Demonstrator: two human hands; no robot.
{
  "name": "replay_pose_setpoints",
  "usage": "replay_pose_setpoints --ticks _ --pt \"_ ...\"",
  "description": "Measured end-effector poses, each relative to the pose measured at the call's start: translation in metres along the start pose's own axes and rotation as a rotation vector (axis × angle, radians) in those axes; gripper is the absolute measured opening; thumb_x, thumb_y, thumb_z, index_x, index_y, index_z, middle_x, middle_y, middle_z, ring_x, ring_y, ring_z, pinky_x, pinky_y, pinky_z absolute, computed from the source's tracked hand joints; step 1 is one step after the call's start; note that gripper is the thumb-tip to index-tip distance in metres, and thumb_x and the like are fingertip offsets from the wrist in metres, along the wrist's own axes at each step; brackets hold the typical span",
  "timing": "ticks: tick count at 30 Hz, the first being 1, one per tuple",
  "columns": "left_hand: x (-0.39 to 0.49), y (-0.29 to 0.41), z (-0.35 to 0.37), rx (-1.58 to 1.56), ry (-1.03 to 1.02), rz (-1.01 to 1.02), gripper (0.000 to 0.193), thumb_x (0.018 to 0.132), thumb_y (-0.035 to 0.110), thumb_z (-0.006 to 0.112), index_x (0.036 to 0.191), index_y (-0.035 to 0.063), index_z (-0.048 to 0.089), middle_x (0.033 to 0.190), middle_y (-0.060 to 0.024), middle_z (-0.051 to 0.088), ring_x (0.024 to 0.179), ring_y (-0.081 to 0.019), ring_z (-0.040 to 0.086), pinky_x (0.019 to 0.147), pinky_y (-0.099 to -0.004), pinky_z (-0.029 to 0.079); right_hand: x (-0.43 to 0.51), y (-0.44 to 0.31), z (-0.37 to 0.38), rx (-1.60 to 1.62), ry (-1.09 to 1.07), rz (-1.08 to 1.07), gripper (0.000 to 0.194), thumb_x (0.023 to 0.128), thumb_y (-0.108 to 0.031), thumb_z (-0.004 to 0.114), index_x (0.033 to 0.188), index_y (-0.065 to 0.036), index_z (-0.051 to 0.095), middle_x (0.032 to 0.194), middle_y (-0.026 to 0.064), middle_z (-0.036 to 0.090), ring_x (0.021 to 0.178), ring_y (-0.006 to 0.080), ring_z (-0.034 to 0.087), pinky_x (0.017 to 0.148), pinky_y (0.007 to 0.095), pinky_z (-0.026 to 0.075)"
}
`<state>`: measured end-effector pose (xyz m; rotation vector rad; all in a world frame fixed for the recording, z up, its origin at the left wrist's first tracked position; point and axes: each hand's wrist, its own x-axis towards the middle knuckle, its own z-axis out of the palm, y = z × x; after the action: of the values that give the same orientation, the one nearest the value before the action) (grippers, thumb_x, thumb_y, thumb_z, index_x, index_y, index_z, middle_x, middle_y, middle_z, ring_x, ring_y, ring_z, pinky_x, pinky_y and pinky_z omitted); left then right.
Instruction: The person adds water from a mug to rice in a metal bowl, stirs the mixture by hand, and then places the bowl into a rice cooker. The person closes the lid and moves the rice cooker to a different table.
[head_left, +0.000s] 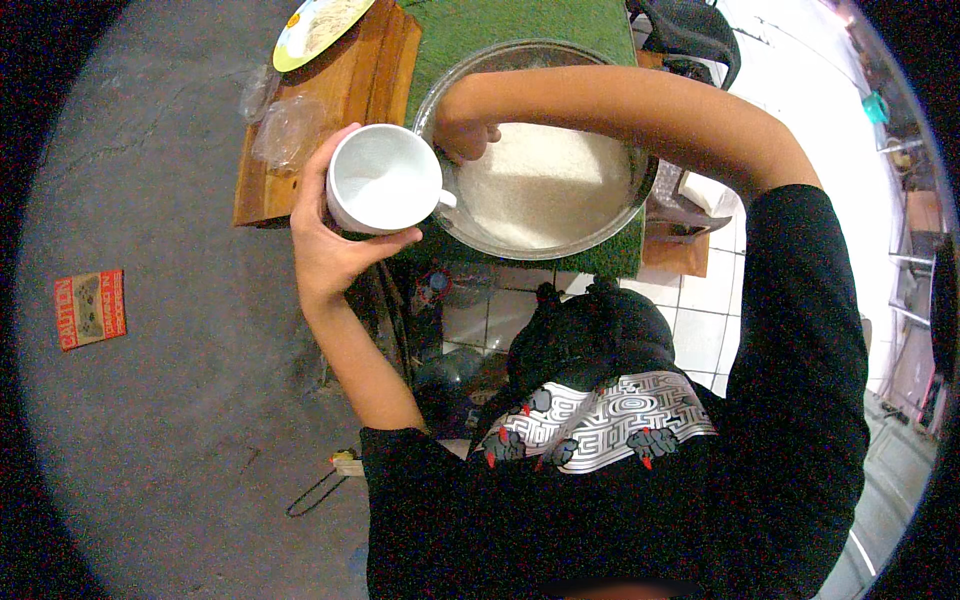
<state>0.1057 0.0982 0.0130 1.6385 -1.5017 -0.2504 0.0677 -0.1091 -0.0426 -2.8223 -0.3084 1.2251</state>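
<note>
A white cup (385, 178) with a small handle is held in my left hand (334, 225), thumb and fingers around its sides. Its inside looks white; whether it holds anything I cannot tell. Right beside it stands a large round metal basin (536, 253) on a green mat. Pale grains or powder (544, 176) spread over the bottom of the basin. My right hand (466, 135) reaches over the far left part of the basin, fingers curled; its fingertips are partly hidden, and whether they hold anything cannot be told.
On a wooden stand (360, 82) at the left are a yellow-rimmed plate (322, 30) and clear plastic packaging (289, 135). The basin rests on green artificial turf (480, 22). A dark chair (694, 30) stands at the upper right. A red-bordered sign (90, 309) is far left.
</note>
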Motion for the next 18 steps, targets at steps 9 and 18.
replay_pose_setpoints --ticks 9,18 --pt "-0.005 -0.002 0.000 0.022 0.049 -0.012 0.105 0.044 0.019 0.097 0.135 0.0000 0.048 0.132 -0.0122 0.056 0.121 -0.0237 0.055 0.106 -0.0381 0.042 -0.012 0.013 0.008 0.092 0.119 0.023 0.032 0.087 -0.021 0.053 0.106 0.000 0.068 0.094 0.0194 0.070 0.082 0.0315 0.068 0.072 0.0484 0.053" --pt "-0.023 -0.001 0.001 -0.069 0.133 -0.055 0.107 0.044 0.020 0.097 0.136 -0.0006 0.046 0.134 -0.0135 0.055 0.120 -0.0238 0.056 0.105 -0.0385 0.043 -0.029 0.055 0.057 0.124 -0.094 0.151 0.027 0.085 -0.022 0.056 0.093 0.000 0.070 0.081 0.0142 0.069 0.067 0.0274 0.064 0.061 0.0439 0.052"
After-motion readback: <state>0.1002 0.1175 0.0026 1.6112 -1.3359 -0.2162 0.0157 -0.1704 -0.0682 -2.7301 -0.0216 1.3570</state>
